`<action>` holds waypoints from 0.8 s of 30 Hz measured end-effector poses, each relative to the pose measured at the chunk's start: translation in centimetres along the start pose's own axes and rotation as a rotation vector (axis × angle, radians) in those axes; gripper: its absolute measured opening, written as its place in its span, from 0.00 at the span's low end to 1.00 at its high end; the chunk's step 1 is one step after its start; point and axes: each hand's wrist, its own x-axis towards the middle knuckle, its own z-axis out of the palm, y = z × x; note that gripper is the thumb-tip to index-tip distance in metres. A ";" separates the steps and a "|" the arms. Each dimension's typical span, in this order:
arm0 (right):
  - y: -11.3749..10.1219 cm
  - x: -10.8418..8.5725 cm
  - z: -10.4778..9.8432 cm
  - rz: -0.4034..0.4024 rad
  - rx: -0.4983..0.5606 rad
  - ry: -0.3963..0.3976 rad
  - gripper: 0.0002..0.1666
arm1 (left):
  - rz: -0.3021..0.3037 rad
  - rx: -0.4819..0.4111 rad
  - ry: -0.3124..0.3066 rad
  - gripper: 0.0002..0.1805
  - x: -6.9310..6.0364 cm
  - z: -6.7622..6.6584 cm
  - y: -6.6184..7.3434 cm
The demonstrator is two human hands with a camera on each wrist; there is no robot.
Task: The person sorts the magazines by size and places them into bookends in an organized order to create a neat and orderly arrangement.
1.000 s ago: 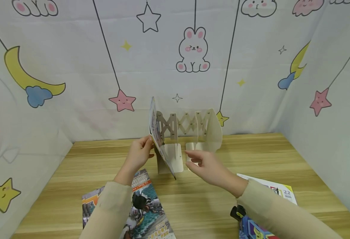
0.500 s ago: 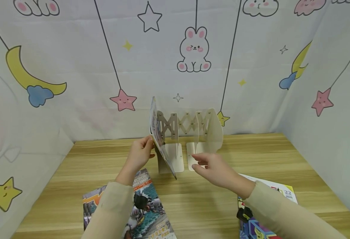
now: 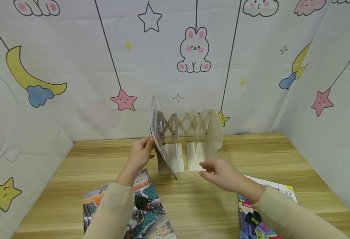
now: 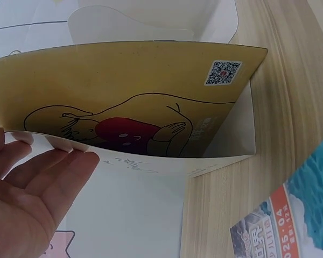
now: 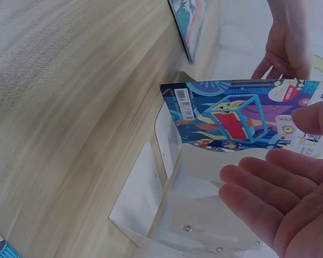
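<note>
An expandable white metal bookend (image 3: 173, 156) with slotted crossbars stands near the back of the table. In its left part a thin magazine (image 3: 160, 142) leans upright and tilted, its brown back cover facing the left panel. My left hand (image 3: 139, 151) holds the outer left panel of the bookend at its edge; in the left wrist view its fingers (image 4: 70, 177) lie against the white panel. My right hand (image 3: 222, 174) hangs in front of the bookend's right part, holding nothing, fingers loosely bent and thumb apart. In the right wrist view the magazine's colourful front cover (image 5: 237, 115) shows.
A teal-and-orange magazine (image 3: 151, 205) lies at the front left, partly under the left sleeve. At the front right lies another magazine (image 3: 286, 192), partly hidden by the right sleeve (image 3: 288, 209). A printed cloth backdrop (image 3: 163, 66) stands behind the table.
My right hand has drawn back from the bookend's middle, to the right and toward me. My left hand and the tilted magazine stay almost where they were.
</note>
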 end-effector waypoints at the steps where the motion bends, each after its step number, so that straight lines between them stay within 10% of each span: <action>1: 0.1 0.0 0.0 0.000 -0.008 -0.001 0.22 | 0.000 0.001 0.002 0.22 0.0 0.0 0.0; 24: 2.1 -1.6 -0.2 0.001 -0.092 -0.094 0.23 | 0.006 0.004 0.011 0.23 -0.1 0.2 0.1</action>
